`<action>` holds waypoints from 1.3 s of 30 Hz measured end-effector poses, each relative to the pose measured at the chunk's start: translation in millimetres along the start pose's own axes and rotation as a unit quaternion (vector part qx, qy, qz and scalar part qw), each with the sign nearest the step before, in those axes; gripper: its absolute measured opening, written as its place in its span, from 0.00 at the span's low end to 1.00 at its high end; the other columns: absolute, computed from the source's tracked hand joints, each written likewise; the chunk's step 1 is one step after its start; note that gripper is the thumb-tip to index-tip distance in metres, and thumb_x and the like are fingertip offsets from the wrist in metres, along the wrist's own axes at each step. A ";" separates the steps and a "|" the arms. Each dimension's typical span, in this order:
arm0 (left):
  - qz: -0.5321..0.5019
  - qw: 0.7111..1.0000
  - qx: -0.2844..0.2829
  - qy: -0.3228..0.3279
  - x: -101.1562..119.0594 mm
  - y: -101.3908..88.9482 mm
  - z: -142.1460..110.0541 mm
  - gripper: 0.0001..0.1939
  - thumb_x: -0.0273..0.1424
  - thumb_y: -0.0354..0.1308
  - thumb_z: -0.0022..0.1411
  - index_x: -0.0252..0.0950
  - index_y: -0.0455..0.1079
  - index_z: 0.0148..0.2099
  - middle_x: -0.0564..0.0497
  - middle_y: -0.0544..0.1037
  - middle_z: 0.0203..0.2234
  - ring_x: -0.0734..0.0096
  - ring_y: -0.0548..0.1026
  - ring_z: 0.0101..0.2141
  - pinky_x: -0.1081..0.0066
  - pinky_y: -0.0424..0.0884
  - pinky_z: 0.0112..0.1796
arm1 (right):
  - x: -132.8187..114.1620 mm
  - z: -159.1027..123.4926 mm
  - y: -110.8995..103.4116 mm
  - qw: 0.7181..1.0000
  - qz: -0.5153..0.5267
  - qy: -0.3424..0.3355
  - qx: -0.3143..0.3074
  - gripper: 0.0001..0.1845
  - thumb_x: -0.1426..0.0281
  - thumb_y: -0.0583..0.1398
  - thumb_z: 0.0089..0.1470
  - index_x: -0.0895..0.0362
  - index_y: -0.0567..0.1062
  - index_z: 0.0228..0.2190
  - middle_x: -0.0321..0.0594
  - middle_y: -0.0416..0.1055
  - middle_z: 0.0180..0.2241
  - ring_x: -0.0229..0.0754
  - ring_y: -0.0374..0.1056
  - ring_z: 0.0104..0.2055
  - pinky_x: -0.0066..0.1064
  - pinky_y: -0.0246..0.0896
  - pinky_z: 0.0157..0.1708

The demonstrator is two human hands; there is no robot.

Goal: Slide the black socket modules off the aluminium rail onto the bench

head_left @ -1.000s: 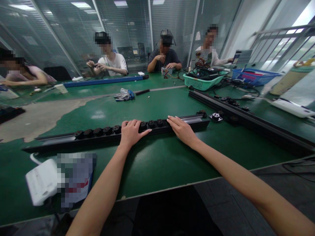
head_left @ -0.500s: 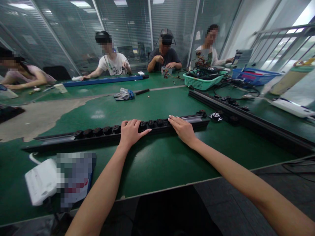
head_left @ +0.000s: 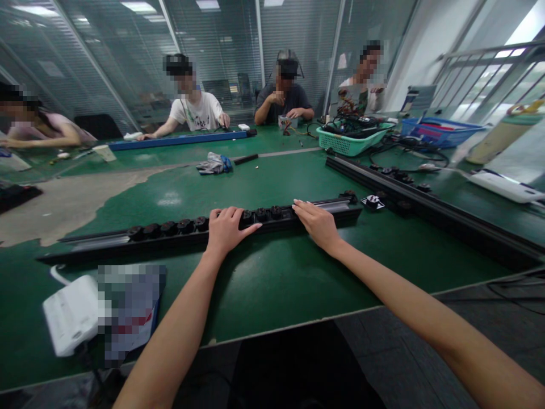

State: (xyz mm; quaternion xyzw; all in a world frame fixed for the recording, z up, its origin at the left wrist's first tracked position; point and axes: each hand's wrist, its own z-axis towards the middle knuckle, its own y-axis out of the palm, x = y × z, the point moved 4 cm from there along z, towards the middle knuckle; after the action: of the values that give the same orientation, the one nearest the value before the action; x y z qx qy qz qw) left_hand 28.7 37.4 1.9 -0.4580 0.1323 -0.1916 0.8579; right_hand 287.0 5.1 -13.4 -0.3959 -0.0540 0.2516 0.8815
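Note:
A long black power track [head_left: 106, 247] lies across the table before me, with a row of round black socket modules [head_left: 169, 228] set along its top. My left hand [head_left: 226, 230] is over the middle of the row, fingers bent over the far side and thumb stretched right along the near side. It hides part of the row. Farther right, my right hand [head_left: 315, 224] rests on the track with its fingers laid out straight; whatever lies under them is hidden. Beyond the track's right end sits a loose socket module with a white face [head_left: 373, 201].
A second black track [head_left: 443, 210] runs along the right, loose modules [head_left: 395, 173] beside it. White adapter [head_left: 70, 315] and printed pouch [head_left: 131, 318] lie front left. Farther back are grey-blue gloves [head_left: 215, 163], a green basket [head_left: 347, 142] and a blue basket [head_left: 443, 132]. Several people sit opposite.
My right hand has shifted very slightly to the right; my left hand stays put. Across the table, the person at the right has drawn an arm in and another has raised a hand.

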 end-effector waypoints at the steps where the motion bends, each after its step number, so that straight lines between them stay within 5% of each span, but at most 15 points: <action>1: 0.000 1.000 0.000 -0.001 -0.1 0.1 0.1 0.32 0.60 0.51 0.63 0.39 0.75 0.50 0.40 0.79 0.44 0.49 0.75 0.46 0.51 0.59 0.53 | -0.1 0.1 -0.4 1.000 0.002 0.002 -0.001 0.20 0.73 0.52 0.67 0.56 0.77 0.54 0.43 0.71 0.58 0.46 0.69 0.59 0.43 0.64 0.62; 39: 0.004 1.000 0.001 0.002 -0.2 0.3 0.2 0.32 0.60 0.50 0.63 0.39 0.75 0.51 0.40 0.79 0.44 0.50 0.75 0.46 0.52 0.60 0.52 | 9.6 -3.4 -3.2 1.000 0.005 0.015 0.006 0.22 0.78 0.53 0.62 0.56 0.77 0.53 0.44 0.72 0.58 0.47 0.70 0.58 0.47 0.63 0.62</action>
State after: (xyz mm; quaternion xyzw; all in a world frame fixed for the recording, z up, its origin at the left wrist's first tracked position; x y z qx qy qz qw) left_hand 28.7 37.8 1.8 -0.4564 0.1355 -0.1886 0.8589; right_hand 297.6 5.6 -14.4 -0.3948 -0.0372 0.2498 0.8834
